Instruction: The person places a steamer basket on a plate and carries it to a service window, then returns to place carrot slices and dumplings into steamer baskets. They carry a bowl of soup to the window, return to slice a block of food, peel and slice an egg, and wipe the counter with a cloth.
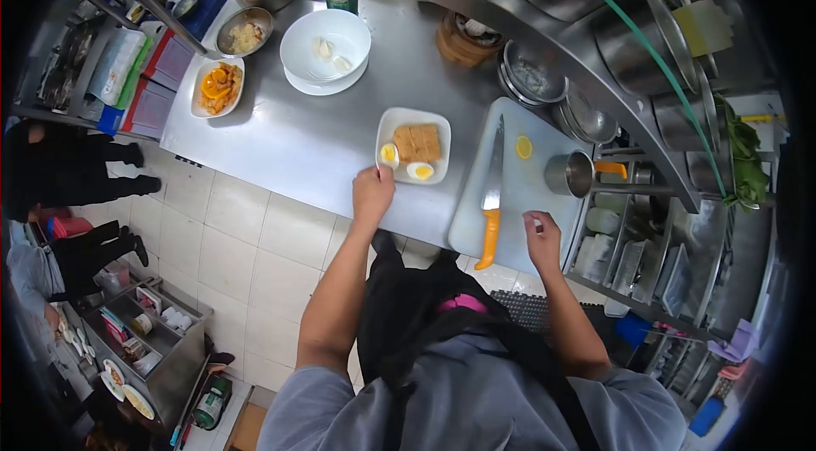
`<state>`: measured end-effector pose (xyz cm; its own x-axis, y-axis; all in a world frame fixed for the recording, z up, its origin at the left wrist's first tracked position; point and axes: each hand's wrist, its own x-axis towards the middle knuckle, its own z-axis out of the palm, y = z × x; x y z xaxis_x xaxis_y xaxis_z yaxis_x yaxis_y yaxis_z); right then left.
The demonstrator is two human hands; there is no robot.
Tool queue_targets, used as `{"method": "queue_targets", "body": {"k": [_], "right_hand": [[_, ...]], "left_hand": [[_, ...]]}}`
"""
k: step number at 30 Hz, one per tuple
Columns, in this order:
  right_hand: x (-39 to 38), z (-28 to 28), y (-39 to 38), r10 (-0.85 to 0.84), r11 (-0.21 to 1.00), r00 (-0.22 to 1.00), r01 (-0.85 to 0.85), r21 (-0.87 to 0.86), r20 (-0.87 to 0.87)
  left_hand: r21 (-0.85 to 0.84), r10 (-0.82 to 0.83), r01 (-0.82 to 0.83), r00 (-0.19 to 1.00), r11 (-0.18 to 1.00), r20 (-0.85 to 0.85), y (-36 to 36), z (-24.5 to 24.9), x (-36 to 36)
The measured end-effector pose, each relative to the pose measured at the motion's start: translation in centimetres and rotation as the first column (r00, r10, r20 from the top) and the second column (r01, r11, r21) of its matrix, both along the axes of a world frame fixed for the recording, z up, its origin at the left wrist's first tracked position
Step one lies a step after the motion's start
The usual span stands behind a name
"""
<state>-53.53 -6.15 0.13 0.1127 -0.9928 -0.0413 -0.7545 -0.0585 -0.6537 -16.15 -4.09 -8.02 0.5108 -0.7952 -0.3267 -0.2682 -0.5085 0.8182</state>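
A square white dish holds a block of golden-brown layered food and two boiled egg halves. My left hand is closed at the dish's near-left corner, its fingertips right at the rim beside the left egg half. The other egg half lies yolk up along the near side. Over the near right of the white cutting board, my right hand has its fingers curled in, with a small pale spot between them that I cannot make out. An orange-handled knife and a lemon slice lie on the board.
A steel pot with an orange handle stands at the board's right edge. Farther back are a large white bowl, a dish of orange food and a steel bowl. A steel shelf arches overhead. Other people stand at far left.
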Motion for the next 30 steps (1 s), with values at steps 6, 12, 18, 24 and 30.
{"method": "queue_targets", "body": {"k": [6,12,18,24,30], "right_hand": [[-2.0,-0.3,2.5,-0.188,0.959,0.981,0.193,0.207,-0.042],[-1.2,-1.8,4.4,-0.176,0.973,0.981,0.161,0.165,0.081],[-0.7,-0.4,6.4,-0.135,0.97,0.975,0.093,0.225,0.177],[-3.9,-0.7,10.5,-0.023,0.957,0.938,-0.08,0.28,0.346],[-11.5,-6.2,19.5,-0.066,0.862,0.919,-0.144,0.486,0.389]], "left_hand": [[-0.078,-0.017,0.022,0.997,0.997,0.07,-7.6,0.5,2.7],[-0.014,0.019,-0.021,0.994,1.0,-0.109,-11.0,-0.8,2.5],[-0.019,0.031,-0.039,0.951,0.999,-0.308,-11.0,1.1,1.1],[0.003,0.107,-0.118,0.897,0.993,-0.429,-13.1,0.9,2.2],[-0.062,0.152,-0.196,0.894,0.979,-0.421,-11.7,3.9,3.1]]}}
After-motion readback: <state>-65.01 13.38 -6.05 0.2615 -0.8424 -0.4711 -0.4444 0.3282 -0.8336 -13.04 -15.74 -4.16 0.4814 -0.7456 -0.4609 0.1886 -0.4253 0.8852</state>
